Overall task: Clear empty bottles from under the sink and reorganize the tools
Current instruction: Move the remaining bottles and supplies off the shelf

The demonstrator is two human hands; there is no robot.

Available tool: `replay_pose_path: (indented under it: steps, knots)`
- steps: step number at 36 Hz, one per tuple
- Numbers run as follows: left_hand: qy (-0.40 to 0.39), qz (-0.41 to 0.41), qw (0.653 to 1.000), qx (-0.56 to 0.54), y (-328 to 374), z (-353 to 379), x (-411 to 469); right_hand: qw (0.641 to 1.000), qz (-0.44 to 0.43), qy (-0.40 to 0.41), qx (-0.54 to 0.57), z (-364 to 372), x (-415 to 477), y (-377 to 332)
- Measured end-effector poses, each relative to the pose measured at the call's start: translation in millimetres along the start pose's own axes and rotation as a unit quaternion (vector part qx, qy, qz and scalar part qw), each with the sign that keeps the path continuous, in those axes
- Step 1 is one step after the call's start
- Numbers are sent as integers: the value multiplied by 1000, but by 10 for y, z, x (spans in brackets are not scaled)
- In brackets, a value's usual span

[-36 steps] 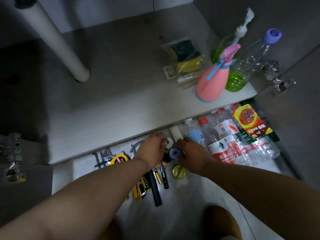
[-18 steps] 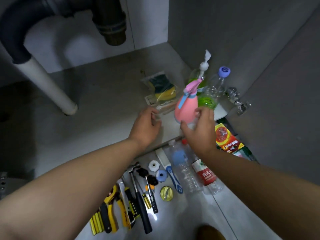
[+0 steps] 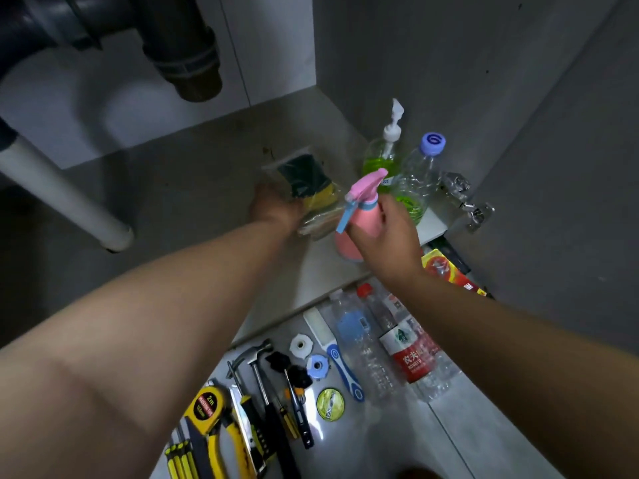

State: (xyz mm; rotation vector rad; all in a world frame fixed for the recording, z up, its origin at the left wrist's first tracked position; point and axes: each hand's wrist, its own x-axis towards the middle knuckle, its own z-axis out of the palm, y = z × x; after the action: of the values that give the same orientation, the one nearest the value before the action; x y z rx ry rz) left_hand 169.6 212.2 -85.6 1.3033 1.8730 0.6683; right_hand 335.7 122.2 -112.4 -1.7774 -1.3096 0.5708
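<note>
Maybe halfway, I reckon: empty water bottles (image 3: 411, 357) are out on the floor next to the lined-up tools (image 3: 271, 406). Right hand (image 3: 390, 243) has its fingers wrapped round the pink spray bottle (image 3: 364, 223) inside the cabinet. Left hand (image 3: 276, 209) is at the sponge packet (image 3: 311, 188), can't tell its grip.

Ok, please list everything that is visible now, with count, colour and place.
spray bottle: one, pink, cabinet floor, front edge
pump bottle: one, clear with green liquid, cabinet floor, right corner
blue-capped bottle: one, clear, green liquid, beside pump bottle
sponge pack: one, green-yellow, cabinet floor
water bottles: at least two, clear, lying on tiles
hand tools: several, yellow-black, tiles, left of water bottles
drain pipe: one, dark, overhead
left hand: at sponge pack, grip unclear
right hand: grips spray bottle
</note>
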Motion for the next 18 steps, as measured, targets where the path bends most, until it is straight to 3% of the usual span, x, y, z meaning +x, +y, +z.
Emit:
replay_pose_path:
  steps: [3,9,12,18]
  knots:
    - [-23,-57,992,-112,-72,-41,-39,1000,-5,-21,15,-74,-60,43]
    - [-42,-51,972,-226,-141,-235,-430,994,18,-67,81,-379,-287,-52]
    - [-69,-48,965,-249,-175,-368,-815,990,32,-97,95,-623,-529,-94]
    - [-132,-61,963,-225,-291,-450,-1507,990,88,-84,73,-1039,-1179,27]
